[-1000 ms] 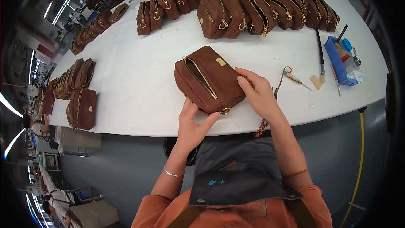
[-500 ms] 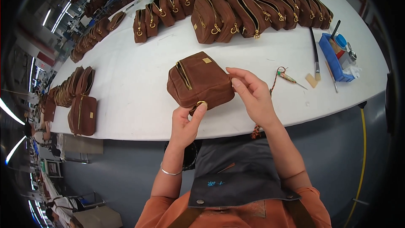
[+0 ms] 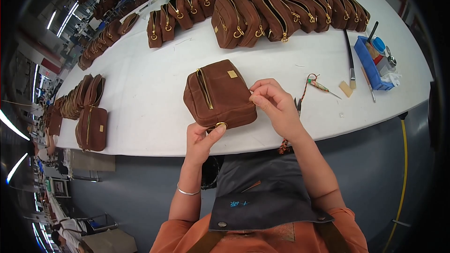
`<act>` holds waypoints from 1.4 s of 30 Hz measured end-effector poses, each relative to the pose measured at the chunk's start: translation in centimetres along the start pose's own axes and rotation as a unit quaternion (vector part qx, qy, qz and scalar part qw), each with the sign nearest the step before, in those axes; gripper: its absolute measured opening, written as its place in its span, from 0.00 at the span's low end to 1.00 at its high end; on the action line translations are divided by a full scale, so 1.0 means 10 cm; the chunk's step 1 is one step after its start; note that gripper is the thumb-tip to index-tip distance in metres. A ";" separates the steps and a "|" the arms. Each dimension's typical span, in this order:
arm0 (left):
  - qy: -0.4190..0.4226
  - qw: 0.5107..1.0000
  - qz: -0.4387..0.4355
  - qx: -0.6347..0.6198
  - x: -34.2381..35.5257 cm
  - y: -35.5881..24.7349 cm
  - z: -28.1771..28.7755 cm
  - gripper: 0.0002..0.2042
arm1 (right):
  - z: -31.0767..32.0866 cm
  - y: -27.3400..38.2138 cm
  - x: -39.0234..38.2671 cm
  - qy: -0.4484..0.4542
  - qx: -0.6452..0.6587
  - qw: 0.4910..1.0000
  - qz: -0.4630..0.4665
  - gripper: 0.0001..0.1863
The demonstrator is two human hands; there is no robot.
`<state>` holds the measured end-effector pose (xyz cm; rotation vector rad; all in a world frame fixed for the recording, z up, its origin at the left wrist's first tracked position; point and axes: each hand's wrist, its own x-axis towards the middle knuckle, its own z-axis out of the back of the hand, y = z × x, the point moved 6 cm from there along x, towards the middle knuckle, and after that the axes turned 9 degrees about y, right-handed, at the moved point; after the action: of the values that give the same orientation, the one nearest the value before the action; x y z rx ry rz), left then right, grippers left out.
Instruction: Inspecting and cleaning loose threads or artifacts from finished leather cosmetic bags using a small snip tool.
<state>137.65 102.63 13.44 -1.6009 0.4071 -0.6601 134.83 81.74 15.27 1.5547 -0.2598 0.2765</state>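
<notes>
Brown bag (image 3: 229,91), gold patch (image 3: 232,74), white table (image 3: 136,98), blue tray (image 3: 370,65)

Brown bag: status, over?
Left hand grips brown bag beside gold ring. Right hand at its right edge. Zipper gaping. Pointed tool lies farther right.

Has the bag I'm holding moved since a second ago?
Yes. Judged against the blue tray, the bag has shifted to the left and turned somewhat.

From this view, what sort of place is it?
Likely a bag workshop or factory: rows of near-identical brown bags on a big white table, with an awl and a brush at the right.
</notes>
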 end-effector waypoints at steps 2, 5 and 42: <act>-0.003 1.000 0.006 0.016 -0.03 0.01 0.01 0.11 | -0.05 0.04 -0.04 0.001 -0.049 0.999 0.021 0.06; -0.017 0.998 0.012 0.063 -0.06 0.02 0.09 0.12 | -0.10 0.05 -0.10 0.002 -0.078 0.997 0.011 0.06; -0.119 0.874 -0.184 0.434 -0.04 -0.06 -0.44 0.27 | -0.18 0.07 -0.25 0.137 -0.255 0.954 -0.080 0.04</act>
<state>134.55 99.53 14.17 -0.8604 -0.3697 -0.7701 132.16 83.50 15.10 1.0042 0.0183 0.2688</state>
